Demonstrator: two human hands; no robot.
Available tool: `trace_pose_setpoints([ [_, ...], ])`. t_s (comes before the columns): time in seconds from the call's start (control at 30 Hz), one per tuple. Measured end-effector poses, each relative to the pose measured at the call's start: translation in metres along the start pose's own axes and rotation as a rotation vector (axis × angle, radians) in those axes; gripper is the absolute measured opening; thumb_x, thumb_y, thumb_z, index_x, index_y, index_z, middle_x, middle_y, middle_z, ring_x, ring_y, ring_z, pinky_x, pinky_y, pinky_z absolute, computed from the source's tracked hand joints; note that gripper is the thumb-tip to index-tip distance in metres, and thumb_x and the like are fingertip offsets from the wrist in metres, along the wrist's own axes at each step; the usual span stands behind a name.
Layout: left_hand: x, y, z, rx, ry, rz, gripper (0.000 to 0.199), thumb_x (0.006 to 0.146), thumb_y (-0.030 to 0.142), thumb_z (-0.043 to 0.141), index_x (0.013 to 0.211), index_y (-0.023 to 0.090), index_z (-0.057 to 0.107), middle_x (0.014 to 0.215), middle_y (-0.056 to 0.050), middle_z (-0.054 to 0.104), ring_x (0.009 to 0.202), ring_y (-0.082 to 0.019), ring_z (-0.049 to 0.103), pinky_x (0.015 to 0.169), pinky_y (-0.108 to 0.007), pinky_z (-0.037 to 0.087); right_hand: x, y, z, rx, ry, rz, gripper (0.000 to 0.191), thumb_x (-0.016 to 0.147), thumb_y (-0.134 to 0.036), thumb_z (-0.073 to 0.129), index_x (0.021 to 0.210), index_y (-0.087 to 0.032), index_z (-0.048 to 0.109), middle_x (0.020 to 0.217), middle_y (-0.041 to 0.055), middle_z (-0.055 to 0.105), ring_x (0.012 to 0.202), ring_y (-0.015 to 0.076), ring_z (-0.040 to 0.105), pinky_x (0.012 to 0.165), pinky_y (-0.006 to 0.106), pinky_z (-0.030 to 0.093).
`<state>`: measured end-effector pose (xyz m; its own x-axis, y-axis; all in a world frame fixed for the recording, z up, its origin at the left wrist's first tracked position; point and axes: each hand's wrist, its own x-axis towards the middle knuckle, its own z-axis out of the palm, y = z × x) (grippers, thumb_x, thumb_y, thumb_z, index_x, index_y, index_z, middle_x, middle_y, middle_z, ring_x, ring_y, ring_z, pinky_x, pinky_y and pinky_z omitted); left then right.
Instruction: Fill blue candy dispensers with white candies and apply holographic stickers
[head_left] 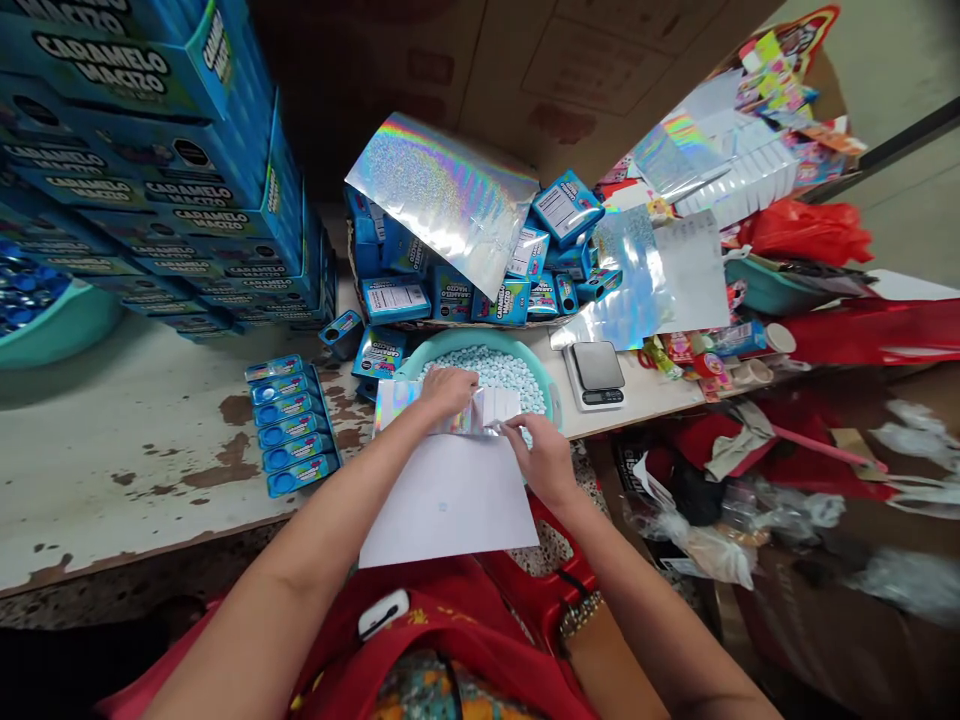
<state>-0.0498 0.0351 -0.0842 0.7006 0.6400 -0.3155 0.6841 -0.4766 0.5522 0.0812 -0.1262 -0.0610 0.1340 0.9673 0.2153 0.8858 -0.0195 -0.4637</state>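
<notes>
A white sheet with a shiny holographic far edge (442, 500) lies in front of me, its upper part over the near rim of a turquoise bowl (556, 395). The bowl holds many small pale-blue candies (517, 372). My left hand (450, 390) is closed on the silvery band of the sheet, fingers bent and partly hidden. At the band's right end, my right hand (544, 458) pinches its corner between thumb and fingertips. Left of the bowl lies a row of small blue tins (292, 425) with round shiny recesses.
Stacked blue boxes (172, 190) rise at left beside another turquoise bowl (67, 325). Behind my bowl, a carton of blue packs (452, 293) lies under a holographic sheet (450, 200). A small scale (595, 372) stands to the right. Plastic bags (712, 545) lie lower right.
</notes>
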Motion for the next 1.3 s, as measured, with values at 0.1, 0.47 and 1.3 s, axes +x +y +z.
trace_pose_setpoints([
  [0.1,-0.011,0.006,-0.004,-0.081,0.152,0.041,0.033,0.09,0.027,0.039,0.106,0.02,0.066,0.109,-0.011,0.065,0.109,-0.027,0.053,0.094,-0.042,0.033,0.011,-0.015,-0.026,0.143,-0.018,0.129,0.015,0.089,-0.033,0.056,0.082,-0.02,0.056,0.077,0.0015,0.063,0.072,0.0163,0.06,0.068,0.029,0.046],
  [0.47,-0.157,-0.038,-0.045,-0.941,0.251,-0.065,0.023,0.085,0.033,0.049,0.073,0.016,0.058,0.058,0.002,0.052,0.054,-0.01,0.048,0.055,-0.021,0.039,0.056,-0.114,-0.011,0.489,-0.148,0.178,0.024,0.081,-0.041,0.064,0.075,-0.019,0.057,0.069,-0.0003,0.061,0.063,0.0137,0.056,0.062,0.027,0.044],
  [1.3,-0.21,-0.246,-0.048,-0.996,0.657,-0.439,0.022,0.076,0.025,0.051,0.097,0.02,0.047,0.054,0.007,0.049,0.046,-0.009,0.047,0.048,-0.019,0.038,0.122,-0.244,0.22,0.269,-0.221,0.162,0.014,0.073,-0.026,0.062,0.062,-0.019,0.059,0.093,0.0112,0.056,0.093,0.0261,0.054,0.081,0.039,0.044],
])
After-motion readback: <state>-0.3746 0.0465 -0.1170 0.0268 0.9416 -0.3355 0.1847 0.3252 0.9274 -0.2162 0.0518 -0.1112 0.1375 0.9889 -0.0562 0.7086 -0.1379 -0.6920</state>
